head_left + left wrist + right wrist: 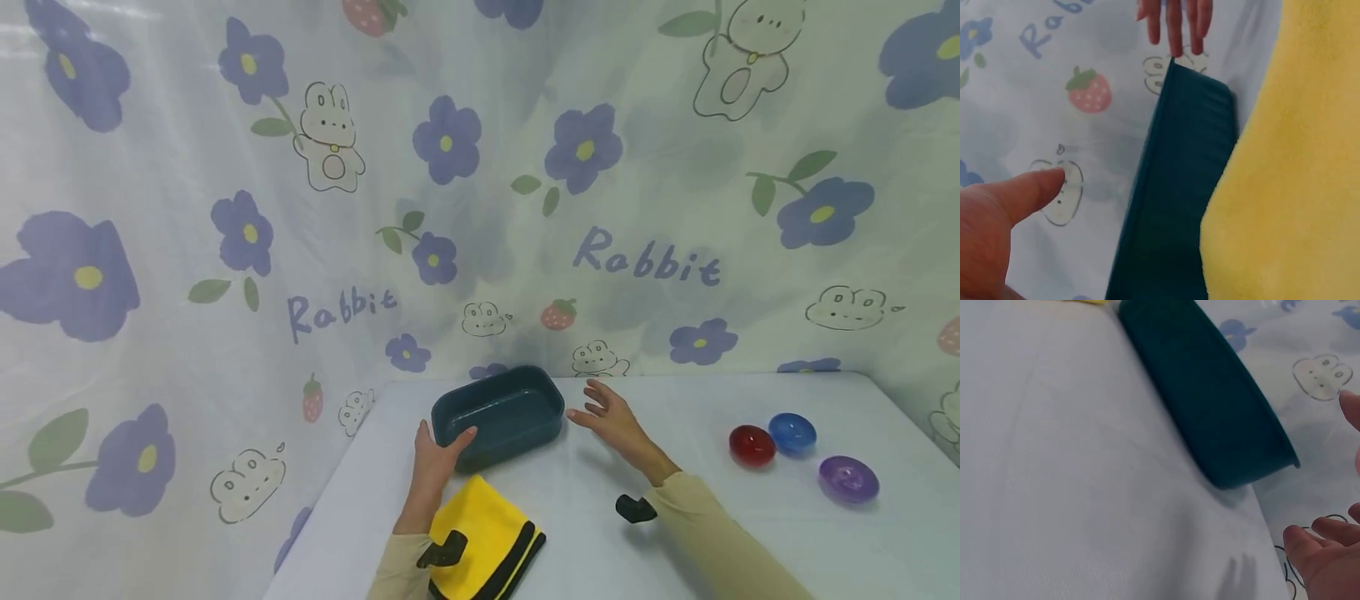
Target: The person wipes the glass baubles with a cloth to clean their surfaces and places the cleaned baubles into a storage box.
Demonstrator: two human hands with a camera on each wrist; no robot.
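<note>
A dark teal rectangular basin [517,443] sits at the back of the white table, slightly angled. My left hand [433,471] is at its left end, thumb spread from the fingers and overlapping the near rim in the head view. On the other side, my right hand [618,425] is held just off the basin's right end, fingers loosely bent with nothing in them. A folded yellow cloth [480,529] with black stripes lies in front of the basin, partly under my left wrist. In the left wrist view the cloth [1291,175] covers part of the basin's side [1175,162].
Red [752,446], blue [792,434] and purple [848,479] shiny round dishes stand together on the right of the table [637,558]. A white curtain [495,67] printed with flowers and rabbits rises behind the table and along its sides.
</note>
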